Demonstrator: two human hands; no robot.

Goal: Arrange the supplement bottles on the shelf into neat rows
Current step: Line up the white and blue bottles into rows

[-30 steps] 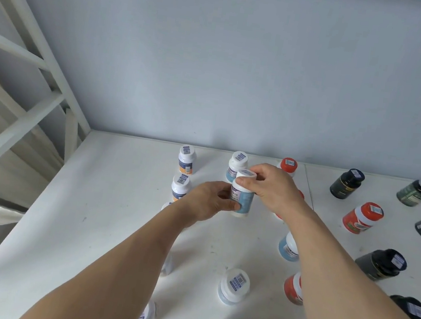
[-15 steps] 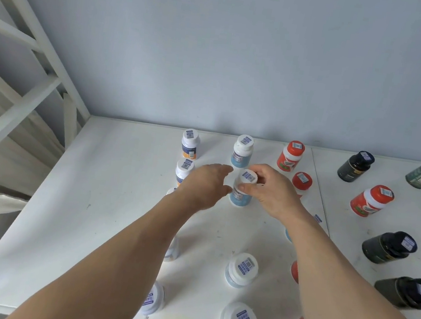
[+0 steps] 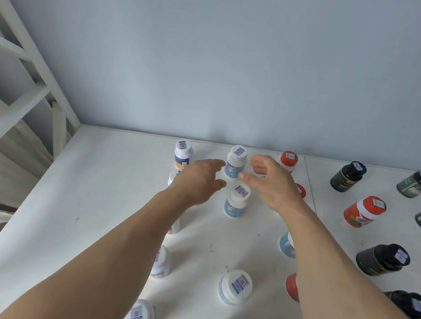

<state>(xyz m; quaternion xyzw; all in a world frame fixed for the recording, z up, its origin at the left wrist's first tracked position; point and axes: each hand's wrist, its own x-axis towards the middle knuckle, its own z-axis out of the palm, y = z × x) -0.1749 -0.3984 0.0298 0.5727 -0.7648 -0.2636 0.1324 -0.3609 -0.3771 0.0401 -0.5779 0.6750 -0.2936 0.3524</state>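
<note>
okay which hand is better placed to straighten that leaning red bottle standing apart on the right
Right. The right hand is open and lies nearer the red bottle; the left hand would have to cross over the blue bottle.

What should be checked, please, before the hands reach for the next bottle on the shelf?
1. Blue-label bottle released: ok, it stands alone between the hands.
2. It stands upright: ok.
3. It lines up behind the back blue-label bottle: ok, roughly one column.
4. Left hand empty: ok, fingers open, though it hides a white bottle behind it.
5. Right hand empty: ok, fingers spread, holding nothing.
6. Red bottle on the right upright: cannot tell; it looks tilted, possibly from the wide-angle lens.
</note>
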